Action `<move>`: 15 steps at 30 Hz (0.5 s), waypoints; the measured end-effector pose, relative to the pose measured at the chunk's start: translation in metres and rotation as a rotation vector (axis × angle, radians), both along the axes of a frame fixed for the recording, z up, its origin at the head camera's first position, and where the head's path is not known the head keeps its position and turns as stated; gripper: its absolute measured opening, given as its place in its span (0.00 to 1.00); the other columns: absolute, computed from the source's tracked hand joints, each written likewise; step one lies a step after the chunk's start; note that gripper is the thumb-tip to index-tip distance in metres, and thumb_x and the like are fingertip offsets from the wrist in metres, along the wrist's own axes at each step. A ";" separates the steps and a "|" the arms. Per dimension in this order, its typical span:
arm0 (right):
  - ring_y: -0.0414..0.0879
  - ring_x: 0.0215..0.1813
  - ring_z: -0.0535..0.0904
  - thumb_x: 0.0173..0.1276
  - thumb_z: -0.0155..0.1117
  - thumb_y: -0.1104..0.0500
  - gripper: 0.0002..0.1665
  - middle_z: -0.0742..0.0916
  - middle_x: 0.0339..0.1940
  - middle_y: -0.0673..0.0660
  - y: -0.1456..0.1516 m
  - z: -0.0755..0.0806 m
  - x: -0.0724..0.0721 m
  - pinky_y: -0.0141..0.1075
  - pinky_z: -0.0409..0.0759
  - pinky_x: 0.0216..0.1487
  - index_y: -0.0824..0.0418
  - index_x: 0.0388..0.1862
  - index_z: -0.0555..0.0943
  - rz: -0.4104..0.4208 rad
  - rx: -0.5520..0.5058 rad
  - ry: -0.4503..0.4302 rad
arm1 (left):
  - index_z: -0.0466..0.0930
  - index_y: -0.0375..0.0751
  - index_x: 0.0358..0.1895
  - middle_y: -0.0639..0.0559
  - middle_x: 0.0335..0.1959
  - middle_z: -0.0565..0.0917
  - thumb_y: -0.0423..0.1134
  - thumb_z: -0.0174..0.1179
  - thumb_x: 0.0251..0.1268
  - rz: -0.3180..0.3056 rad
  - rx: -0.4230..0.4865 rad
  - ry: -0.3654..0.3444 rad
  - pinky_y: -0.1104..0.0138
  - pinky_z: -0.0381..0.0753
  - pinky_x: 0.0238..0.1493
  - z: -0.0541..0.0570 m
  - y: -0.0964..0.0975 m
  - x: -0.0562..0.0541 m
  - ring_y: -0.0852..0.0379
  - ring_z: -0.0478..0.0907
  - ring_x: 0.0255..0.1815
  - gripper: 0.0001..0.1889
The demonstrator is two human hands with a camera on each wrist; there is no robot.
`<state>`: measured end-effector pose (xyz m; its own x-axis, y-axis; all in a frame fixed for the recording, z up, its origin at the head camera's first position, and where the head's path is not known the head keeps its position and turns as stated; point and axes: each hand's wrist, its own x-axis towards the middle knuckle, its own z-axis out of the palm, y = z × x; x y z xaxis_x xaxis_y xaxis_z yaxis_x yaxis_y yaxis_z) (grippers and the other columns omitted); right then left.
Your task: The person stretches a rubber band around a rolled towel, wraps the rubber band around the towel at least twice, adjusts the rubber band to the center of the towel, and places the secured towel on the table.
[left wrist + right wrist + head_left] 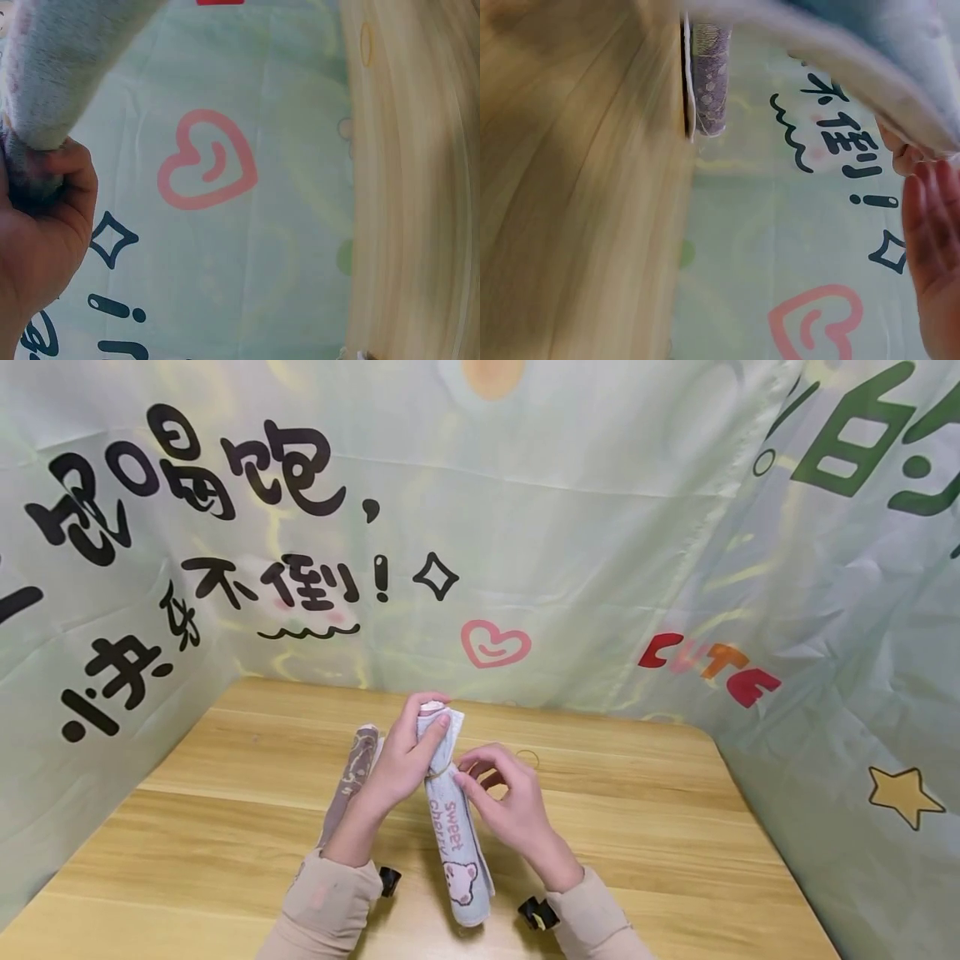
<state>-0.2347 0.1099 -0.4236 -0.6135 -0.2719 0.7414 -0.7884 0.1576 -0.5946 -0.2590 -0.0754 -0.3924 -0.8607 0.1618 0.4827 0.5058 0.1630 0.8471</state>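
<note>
A rolled light-blue towel [444,827] with "sweet cherry" lettering and a bear face stands tilted over the table, its lower end toward me. My left hand [401,760] grips its upper end, thumb along the front; the left wrist view shows curled fingers around the fuzzy roll [60,67]. A thin yellowish rubber band [441,772] circles the roll just below that hand, cinching it. At the right edge of the roll, beside the band, the thumb and index finger of my right hand [517,797] pinch close together. In the right wrist view, the fingertips [924,169] meet the towel's edge.
A second rolled towel, brownish-purple and patterned [351,781], lies left of my left forearm. Another rubber band [529,757] lies on the wooden table [637,827] beyond my right hand. Printed fabric walls [585,568] enclose the table at the back and sides.
</note>
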 end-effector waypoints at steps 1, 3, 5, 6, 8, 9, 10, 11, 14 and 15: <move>0.47 0.35 0.85 0.65 0.72 0.73 0.12 0.88 0.39 0.59 0.000 0.001 0.000 0.36 0.86 0.29 0.63 0.45 0.84 0.008 -0.020 0.040 | 0.70 0.41 0.65 0.40 0.44 0.79 0.37 0.52 0.83 -0.004 0.011 -0.001 0.63 0.80 0.35 0.000 0.000 0.000 0.51 0.77 0.36 0.15; 0.48 0.35 0.85 0.62 0.73 0.76 0.14 0.88 0.39 0.60 -0.001 0.001 -0.001 0.35 0.86 0.29 0.64 0.44 0.85 0.018 -0.046 0.101 | 0.71 0.41 0.64 0.40 0.44 0.80 0.37 0.53 0.82 0.004 0.014 0.007 0.64 0.80 0.36 0.000 0.001 0.000 0.51 0.77 0.36 0.14; 0.50 0.36 0.85 0.59 0.74 0.78 0.15 0.89 0.40 0.62 -0.001 0.002 -0.001 0.34 0.86 0.29 0.65 0.43 0.86 0.029 -0.064 0.153 | 0.71 0.41 0.64 0.40 0.44 0.80 0.37 0.53 0.82 0.014 0.010 0.015 0.63 0.80 0.37 0.000 0.002 0.001 0.52 0.77 0.36 0.14; 0.50 0.37 0.86 0.58 0.74 0.78 0.16 0.89 0.40 0.62 -0.002 0.002 -0.002 0.34 0.86 0.30 0.65 0.42 0.86 0.032 -0.067 0.169 | 0.71 0.41 0.63 0.39 0.44 0.81 0.37 0.53 0.82 0.020 0.009 0.020 0.63 0.80 0.37 -0.001 0.003 0.001 0.52 0.77 0.36 0.14; 0.50 0.37 0.86 0.57 0.74 0.79 0.16 0.89 0.40 0.62 -0.002 0.002 -0.002 0.32 0.86 0.30 0.65 0.42 0.86 0.032 -0.063 0.204 | 0.72 0.40 0.63 0.39 0.43 0.81 0.37 0.54 0.81 0.029 0.015 0.027 0.63 0.80 0.38 -0.001 0.004 0.001 0.52 0.77 0.36 0.14; 0.50 0.37 0.86 0.57 0.74 0.79 0.16 0.90 0.41 0.62 -0.003 0.002 -0.002 0.32 0.86 0.31 0.66 0.42 0.86 0.033 -0.059 0.224 | 0.72 0.40 0.63 0.39 0.43 0.81 0.37 0.54 0.81 0.035 0.020 0.029 0.63 0.80 0.38 -0.001 0.005 0.002 0.52 0.77 0.36 0.14; 0.50 0.37 0.86 0.57 0.74 0.79 0.16 0.90 0.41 0.63 -0.003 0.002 -0.003 0.31 0.86 0.31 0.67 0.43 0.86 0.032 -0.053 0.243 | 0.72 0.40 0.62 0.39 0.43 0.81 0.36 0.53 0.81 0.040 0.028 0.030 0.63 0.80 0.38 -0.001 0.005 0.002 0.52 0.77 0.36 0.13; 0.50 0.36 0.86 0.58 0.73 0.79 0.16 0.90 0.41 0.62 -0.004 0.002 -0.003 0.30 0.86 0.32 0.67 0.43 0.86 0.030 -0.045 0.259 | 0.72 0.39 0.62 0.38 0.42 0.81 0.36 0.53 0.81 0.042 0.040 0.032 0.63 0.80 0.38 -0.001 0.006 0.002 0.52 0.77 0.36 0.13; 0.49 0.34 0.86 0.61 0.71 0.78 0.15 0.89 0.42 0.63 -0.005 0.001 -0.004 0.28 0.85 0.33 0.69 0.46 0.86 0.026 -0.030 0.319 | 0.71 0.37 0.61 0.38 0.41 0.80 0.34 0.52 0.81 0.035 0.089 0.036 0.65 0.80 0.36 -0.001 0.010 0.003 0.54 0.77 0.34 0.13; 0.49 0.33 0.85 0.62 0.71 0.77 0.14 0.89 0.42 0.64 -0.005 0.001 -0.004 0.27 0.85 0.33 0.69 0.46 0.85 0.026 -0.027 0.330 | 0.71 0.36 0.61 0.38 0.41 0.79 0.33 0.52 0.80 0.027 0.109 0.036 0.66 0.80 0.35 -0.001 0.011 0.003 0.54 0.77 0.34 0.12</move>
